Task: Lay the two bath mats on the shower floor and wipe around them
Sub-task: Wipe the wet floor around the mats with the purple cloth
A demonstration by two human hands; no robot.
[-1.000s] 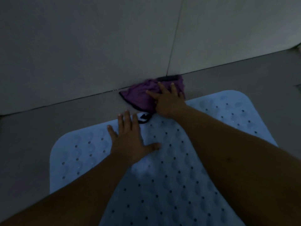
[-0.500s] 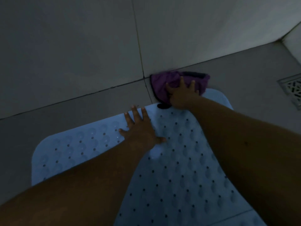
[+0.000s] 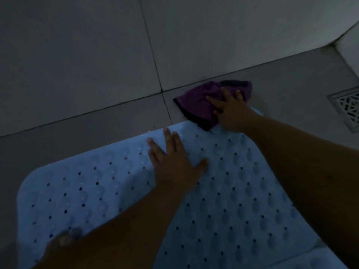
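Right hand (image 3: 232, 113) pressed flat on purple cloth (image 3: 196, 105), floor strip beyond blue mat (image 3: 233, 200) | left hand (image 3: 174, 162) spread, pinning mat beneath | I judge cloth soft, light; bunch centrally | second mat possibly lower-right, dim.

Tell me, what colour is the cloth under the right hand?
Purple cloth with a dark edge, seen in the head view.

Soft cloth, rubbery mat, matt tile

Under my left hand (image 3: 174, 167) the pale blue bath mat (image 3: 242, 191) looks like rubbery plastic, dimpled and punched with small holes. The purple rag (image 3: 198, 105) under my right hand (image 3: 231, 113) is soft, creased cloth. The grey floor tiles (image 3: 77, 133) look smooth and matt; the floor drain grate (image 3: 347, 109) looks like pale metal.
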